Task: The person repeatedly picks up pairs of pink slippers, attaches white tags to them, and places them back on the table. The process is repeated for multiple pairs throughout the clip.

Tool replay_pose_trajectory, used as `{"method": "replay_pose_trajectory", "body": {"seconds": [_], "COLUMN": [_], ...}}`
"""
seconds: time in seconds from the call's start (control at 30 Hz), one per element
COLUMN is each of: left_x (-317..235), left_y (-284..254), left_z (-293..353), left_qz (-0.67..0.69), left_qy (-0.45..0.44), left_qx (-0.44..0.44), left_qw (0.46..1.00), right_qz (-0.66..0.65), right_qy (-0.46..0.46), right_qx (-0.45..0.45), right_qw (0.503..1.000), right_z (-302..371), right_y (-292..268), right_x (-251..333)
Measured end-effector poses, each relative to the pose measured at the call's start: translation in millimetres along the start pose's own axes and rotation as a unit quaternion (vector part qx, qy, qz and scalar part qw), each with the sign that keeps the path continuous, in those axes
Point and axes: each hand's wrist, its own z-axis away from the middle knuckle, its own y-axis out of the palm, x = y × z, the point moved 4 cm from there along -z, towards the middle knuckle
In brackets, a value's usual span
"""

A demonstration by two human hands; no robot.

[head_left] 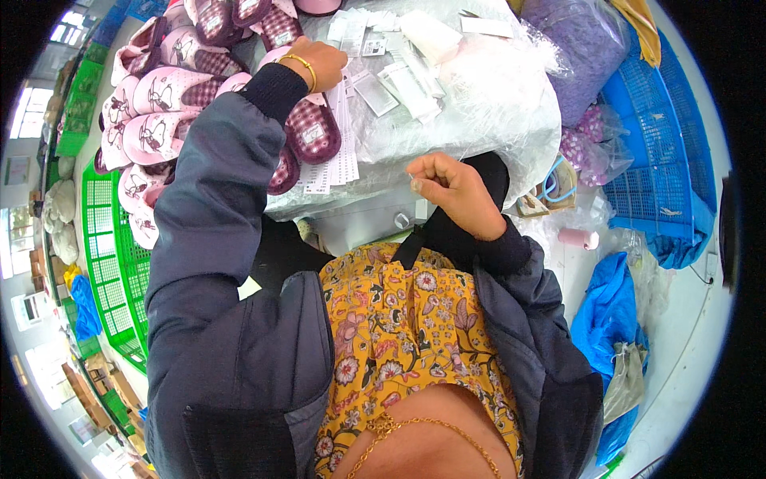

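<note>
My left hand (319,64), with a gold bangle at the wrist, is at the far edge of the slipper pile, beside paper label strips (343,144). Its fingers curl under, and what they hold, if anything, is hidden. Just below it lies a slipper with a dark red checked sole (313,132). Pink slippers with a printed cartoon figure (163,89) are heaped to the left. My right hand (456,191) is raised near the table's front edge, thumb and fingers pressed together. Anything between them is too small to make out.
Clear plastic sheeting covers the table (495,112). White cards and packets (411,84) lie across its middle. A green crate (104,247) stands at left, blue crates (654,136) at right. Near the right crates are a purple bagged bundle (578,52) and a blue plastic sheet (602,311).
</note>
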Motion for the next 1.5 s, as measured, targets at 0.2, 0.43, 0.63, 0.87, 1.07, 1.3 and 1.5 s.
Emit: {"method": "replay_pose_trajectory", "body": {"seconds": [0.2,0.43,0.63,0.87,1.07,1.3,1.5], "left_x": [-8,-101,-141,-123,-134,-156,-163], "left_y": [-12,-145,-160,67,83,78,78], "left_z": [30,179,229,253,229,185,162], "left_qz": [0.032,0.669,0.804,0.841,0.879,0.923,0.902], "left_qy": [-0.01,0.139,0.378,-0.3,-0.37,-0.29,-0.284], "left_qx": [-0.051,-0.148,0.023,-0.146,-0.097,-0.058,-0.043], "left_qw": [0.998,0.715,0.457,0.426,0.284,0.245,0.321], "right_qz": [-0.003,-0.021,-0.025,-0.038,-0.04,-0.031,-0.046], "right_qy": [0.004,0.006,0.042,0.039,0.051,0.055,0.047], "right_qx": [0.019,0.015,0.04,0.036,0.045,0.03,0.014], "right_qw": [1.0,1.0,0.998,0.998,0.997,0.998,0.998], "right_z": [-1,-4,-5,-2,-3,1,5], "right_y": [9,10,21,16,23,18,14], "right_x": [6,-9,-3,-7,-6,-5,-1]}}
